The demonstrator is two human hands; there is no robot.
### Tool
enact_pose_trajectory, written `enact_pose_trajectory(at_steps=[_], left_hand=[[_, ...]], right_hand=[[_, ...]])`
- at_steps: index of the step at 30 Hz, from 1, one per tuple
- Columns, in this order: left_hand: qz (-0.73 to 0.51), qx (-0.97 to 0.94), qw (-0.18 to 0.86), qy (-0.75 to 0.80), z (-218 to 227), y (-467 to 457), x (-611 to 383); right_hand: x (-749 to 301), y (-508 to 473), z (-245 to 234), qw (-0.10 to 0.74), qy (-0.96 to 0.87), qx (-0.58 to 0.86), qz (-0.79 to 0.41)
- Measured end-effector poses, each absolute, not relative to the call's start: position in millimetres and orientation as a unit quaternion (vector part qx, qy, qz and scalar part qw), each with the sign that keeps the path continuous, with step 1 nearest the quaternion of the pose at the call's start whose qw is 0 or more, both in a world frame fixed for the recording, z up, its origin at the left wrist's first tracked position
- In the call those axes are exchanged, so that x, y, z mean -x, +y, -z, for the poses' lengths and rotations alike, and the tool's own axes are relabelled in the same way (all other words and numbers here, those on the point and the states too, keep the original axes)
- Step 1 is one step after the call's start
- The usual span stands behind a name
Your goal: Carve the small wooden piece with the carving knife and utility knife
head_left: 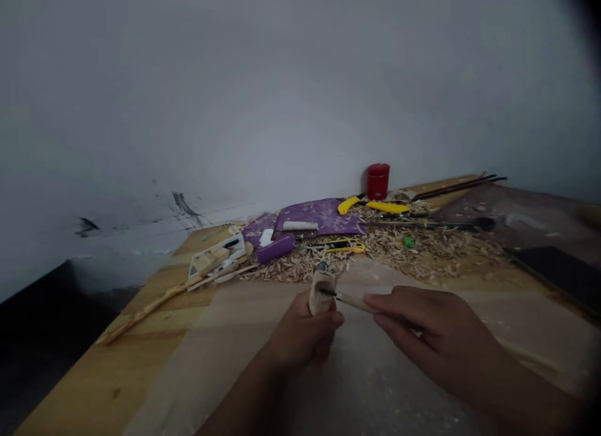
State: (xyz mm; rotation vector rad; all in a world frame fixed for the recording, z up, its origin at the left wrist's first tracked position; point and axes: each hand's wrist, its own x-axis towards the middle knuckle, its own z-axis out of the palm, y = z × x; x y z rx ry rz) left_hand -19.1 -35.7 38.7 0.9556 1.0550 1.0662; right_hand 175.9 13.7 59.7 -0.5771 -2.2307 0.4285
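Observation:
My left hand (300, 333) is closed around a small pale piece of wood (321, 292), held upright above the wooden table (141, 336). My right hand (432, 333) grips a carving tool with a thin wooden handle (353, 302). Its dark tip touches the side of the wood piece. Both hands hover over the near middle of the table.
Wood shavings (422, 248) cover the far part of the table. Among them lie yellow utility knives (387, 207), a purple mat (323, 216), a purple tube (275, 248), a red can (378, 181), long dark tools (455, 187), thin sticks (154, 306). A dark slab (558, 270) sits right.

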Motion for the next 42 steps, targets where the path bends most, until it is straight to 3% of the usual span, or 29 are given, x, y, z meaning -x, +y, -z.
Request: enact_pose_trajectory(at_steps=[13,18,33,42], left_hand=[[-0.525,-0.363,0.698,0.323,-35,-35,6],[-0.532,-0.361,0.684,0.344,-37,-35,6],[-0.375,-0.4,0.726,0.414,-41,-35,23],[-0.397,-0.416,0.669,0.47,-38,-33,18]], right_hand=[[-160,0,-48,0.439,-0.852,0.249,-0.139],[-162,2,-54,0.438,-0.835,0.269,-0.195],[-182,18,-72,0.327,-0.896,0.229,-0.196],[-194,31,-80,0.278,-0.914,0.224,-0.195]])
